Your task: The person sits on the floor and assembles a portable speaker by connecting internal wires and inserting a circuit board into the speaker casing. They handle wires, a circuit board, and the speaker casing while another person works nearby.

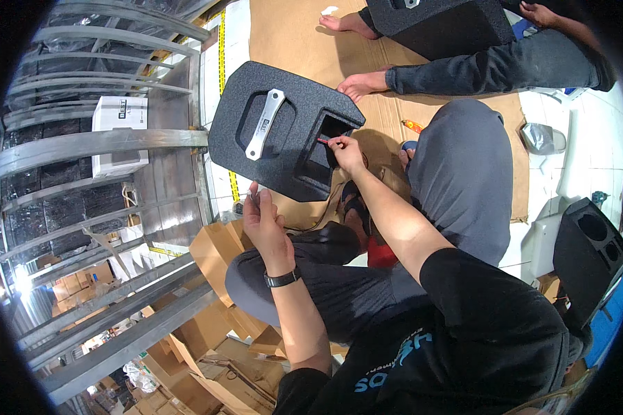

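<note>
The right hand [349, 155] is pinching a thin red piece [322, 141]; leftward, the speaker's [303, 100] long opening [317, 171] is lying. I cannot tell whether the farther left hand [266, 227] is gripping.

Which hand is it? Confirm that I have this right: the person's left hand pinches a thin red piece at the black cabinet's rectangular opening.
The hand is wrong: in the head view, the right hand, not the left hand, pinches the thin red piece at the black cabinet's rectangular opening.
</note>
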A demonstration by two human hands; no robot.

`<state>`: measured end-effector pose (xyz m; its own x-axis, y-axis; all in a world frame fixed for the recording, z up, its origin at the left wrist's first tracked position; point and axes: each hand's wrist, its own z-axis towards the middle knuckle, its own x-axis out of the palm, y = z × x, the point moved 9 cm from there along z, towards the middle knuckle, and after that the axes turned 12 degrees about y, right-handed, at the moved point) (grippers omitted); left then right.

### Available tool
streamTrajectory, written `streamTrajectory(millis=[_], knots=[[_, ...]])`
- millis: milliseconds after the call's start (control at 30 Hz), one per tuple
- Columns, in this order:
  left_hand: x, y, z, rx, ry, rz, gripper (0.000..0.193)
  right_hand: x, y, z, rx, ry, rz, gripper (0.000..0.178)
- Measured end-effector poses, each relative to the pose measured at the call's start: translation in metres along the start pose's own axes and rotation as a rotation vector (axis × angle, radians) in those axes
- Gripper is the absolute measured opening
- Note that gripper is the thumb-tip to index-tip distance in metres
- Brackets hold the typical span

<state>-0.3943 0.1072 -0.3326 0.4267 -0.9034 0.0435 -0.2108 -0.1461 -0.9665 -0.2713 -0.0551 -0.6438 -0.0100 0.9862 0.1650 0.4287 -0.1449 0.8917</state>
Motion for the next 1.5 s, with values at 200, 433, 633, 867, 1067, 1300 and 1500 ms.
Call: streamTrajectory(millis=[200, 433, 633, 867, 1067, 1300, 1500], knots=[[0.002, 0.000, 0.005, -0.029, -0.036, -0.004, 0.035, 0.006, 0.010, 0.002, -0.015, 0.019, -0.008, 0.012], [0.000, 0.005, 0.007, -0.041, -0.016, -0.038, 0.033, 0.020, 0.018, 0.005, -0.019, -0.031, -0.167, 0.016], [0.000, 0.002, 0.005, -0.027, -0.029, -0.066, 0.031, 0.020, 0.053, -0.009, -0.292, -0.100, -0.228, 0.019], [0.006, -0.005, 0.000, -0.028, 0.016, -0.122, 0.030, 0.008, 0.064, -0.016, -0.224, -0.087, -0.242, 0.017], [0.002, -0.010, -0.007, -0.016, -0.005, -0.131, 0.028, -0.002, 0.071, -0.009, -0.240, -0.039, -0.266, 0.029], [0.003, -0.013, -0.012, -0.026, -0.023, -0.139, 0.029, 0.007, 0.068, -0.034, -0.546, 0.054, -0.442, 0.014], [-0.008, 0.001, -0.008, -0.034, -0.065, -0.028, 0.035, 0.020, 0.053, -0.011, -0.343, 0.041, -0.369, 0.016]])
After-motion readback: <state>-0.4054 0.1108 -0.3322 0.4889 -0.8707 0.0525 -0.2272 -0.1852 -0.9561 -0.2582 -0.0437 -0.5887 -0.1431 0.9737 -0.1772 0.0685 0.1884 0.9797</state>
